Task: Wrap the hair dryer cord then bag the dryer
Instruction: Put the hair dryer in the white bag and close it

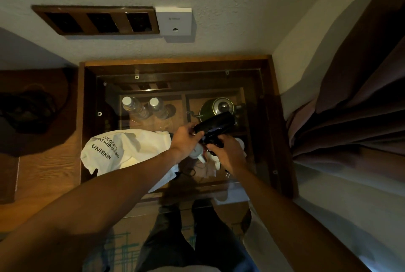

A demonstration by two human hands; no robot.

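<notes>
I hold a black hair dryer [215, 124] above the glass-topped wooden table [179, 64]. My left hand [186, 139] grips its body from the left. My right hand [228, 151] is closed on the lower handle, where black cord is bunched. A thin loose stretch of cord [191, 171] trails on the glass below my hands, and the plug prongs [227, 174] show under my right wrist. A white cloth bag [114, 151] printed "UNISKIN" lies crumpled on the glass, left of the dryer and partly under my left forearm.
Under the glass stand two water bottles [143, 107] and a metal kettle [219, 106]. A wall socket panel [96, 21] and a white box [175, 23] sit above. Brown curtains [350, 107] hang at right. A dark bundle [26, 112] lies on the desk at left.
</notes>
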